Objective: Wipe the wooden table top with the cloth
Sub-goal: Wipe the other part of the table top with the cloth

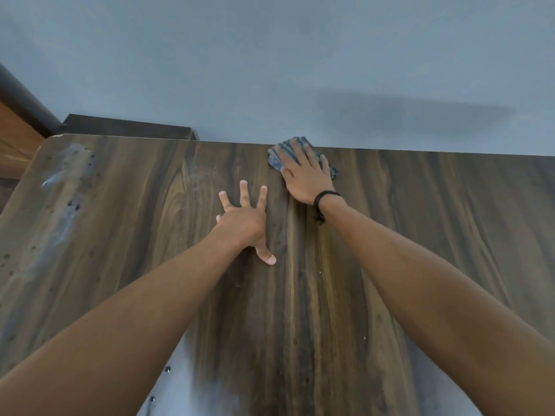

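Observation:
The dark wooden table top point(420, 235) fills the lower view, its far edge against a grey wall. A blue-grey cloth point(277, 159) lies at that far edge, near the middle. My right hand point(303, 175) lies flat on the cloth with straight fingers, pressing it to the wood; a black cord band sits on its wrist. My left hand point(246, 220) rests on the bare wood a little nearer and to the left, fingers spread, holding nothing. Most of the cloth is hidden under my right hand.
Pale dusty smears and dark spots point(66, 187) mark the table's left side. A dark wooden piece point(126, 126) stands behind the far left corner. The grey wall point(300, 70) runs along the far edge. Wet drops point(166, 369) show near the front.

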A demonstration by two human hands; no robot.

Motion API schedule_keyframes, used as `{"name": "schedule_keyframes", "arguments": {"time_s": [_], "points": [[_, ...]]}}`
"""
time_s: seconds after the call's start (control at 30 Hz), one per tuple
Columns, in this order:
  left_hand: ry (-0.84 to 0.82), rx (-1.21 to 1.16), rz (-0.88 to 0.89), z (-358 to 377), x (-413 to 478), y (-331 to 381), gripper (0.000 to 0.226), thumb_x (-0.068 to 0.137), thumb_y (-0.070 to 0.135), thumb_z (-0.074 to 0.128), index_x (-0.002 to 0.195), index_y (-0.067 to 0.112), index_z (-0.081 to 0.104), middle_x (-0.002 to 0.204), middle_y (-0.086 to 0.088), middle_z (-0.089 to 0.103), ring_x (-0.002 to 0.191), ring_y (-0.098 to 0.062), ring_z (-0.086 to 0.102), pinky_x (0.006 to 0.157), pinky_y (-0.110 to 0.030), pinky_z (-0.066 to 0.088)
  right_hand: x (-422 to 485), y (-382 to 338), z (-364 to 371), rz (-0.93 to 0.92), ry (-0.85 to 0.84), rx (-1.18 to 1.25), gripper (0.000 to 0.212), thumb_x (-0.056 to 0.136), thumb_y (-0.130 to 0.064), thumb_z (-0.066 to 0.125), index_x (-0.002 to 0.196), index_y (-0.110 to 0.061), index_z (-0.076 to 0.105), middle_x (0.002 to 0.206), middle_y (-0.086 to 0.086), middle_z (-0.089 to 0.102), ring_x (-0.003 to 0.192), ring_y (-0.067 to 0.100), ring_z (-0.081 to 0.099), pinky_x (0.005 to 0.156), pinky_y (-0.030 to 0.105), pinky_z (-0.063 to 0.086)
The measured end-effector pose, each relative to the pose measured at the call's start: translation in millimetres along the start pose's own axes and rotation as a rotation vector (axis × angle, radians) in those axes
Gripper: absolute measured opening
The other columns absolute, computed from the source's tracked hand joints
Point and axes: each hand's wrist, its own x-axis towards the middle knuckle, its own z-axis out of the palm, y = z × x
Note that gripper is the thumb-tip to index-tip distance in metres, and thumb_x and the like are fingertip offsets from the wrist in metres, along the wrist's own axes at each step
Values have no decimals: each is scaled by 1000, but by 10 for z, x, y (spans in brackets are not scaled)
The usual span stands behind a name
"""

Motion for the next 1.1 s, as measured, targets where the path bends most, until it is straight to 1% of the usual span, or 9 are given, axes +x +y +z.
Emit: {"name": "schedule_keyframes", "arguments": {"time_s": [0.13,0.27,0.4,0.53,0.6,0.8,0.9,1.03,1.1], "points": [[8,-26,3,6,-21,-28,157,52,57,88,134,33,-44,146,-6,-48,135,-54,-30,110,-66,15,-52,-18,-31,56,-14,42,53,106,-41,21,157,-47,7,168,-10,-7,154,16,-9,120,48,-7],[51,-25,37,29,-20,-46,158,49,58,89,139,33,-39,149,-5,-46,136,-53,-28,110,-65,18,-376,-1,117,-107,2,-36,53,106,-44,21,156,-49,7,167,-12,-4,154,16,-5,120,49,-4],[81,-52,70,53,-67,-96,157,49,57,89,145,33,-33,152,-4,-40,139,-52,-24,110,-65,20,-407,20,24,124,7,48,53,106,-40,23,157,-46,8,168,-10,-6,154,17,-8,121,49,-6],[154,3,153,123,-77,-173,153,50,66,83,150,25,-25,156,-11,-32,139,-54,-20,113,-62,13,-950,-53,279,-51,61,-19,52,105,-42,22,156,-48,11,168,-13,0,154,17,-1,121,49,0],[136,-9,184,145,-90,-289,151,50,66,83,151,27,-22,157,-7,-31,141,-49,-21,113,-62,10,-971,-16,216,56,72,20,53,105,-41,23,156,-47,12,168,-12,0,154,17,-1,122,49,-1],[89,71,179,303,-148,-568,154,49,62,87,148,32,-27,154,2,-37,141,-41,-29,114,-62,12,-1605,-240,471,-48,99,-31,51,104,-43,25,155,-48,19,167,-13,10,154,17,6,122,50,5],[95,88,155,386,-256,-587,154,49,63,86,148,31,-27,155,1,-36,141,-40,-28,114,-61,11,-1645,-368,420,121,108,59,53,104,-40,28,155,-47,19,168,-10,8,154,18,3,122,51,2],[99,68,148,513,-334,-583,155,47,64,86,148,30,-27,156,1,-35,143,-42,-23,116,-60,12,-2048,-542,648,-51,138,-27,53,102,-42,29,154,-48,22,166,-11,15,153,18,10,121,49,7],[106,59,152,583,-389,-603,155,48,61,87,148,31,-27,155,2,-36,144,-41,-22,115,-59,12,-2069,-472,621,58,154,11,52,103,-41,29,154,-49,21,167,-11,13,154,18,8,122,49,7]]}}
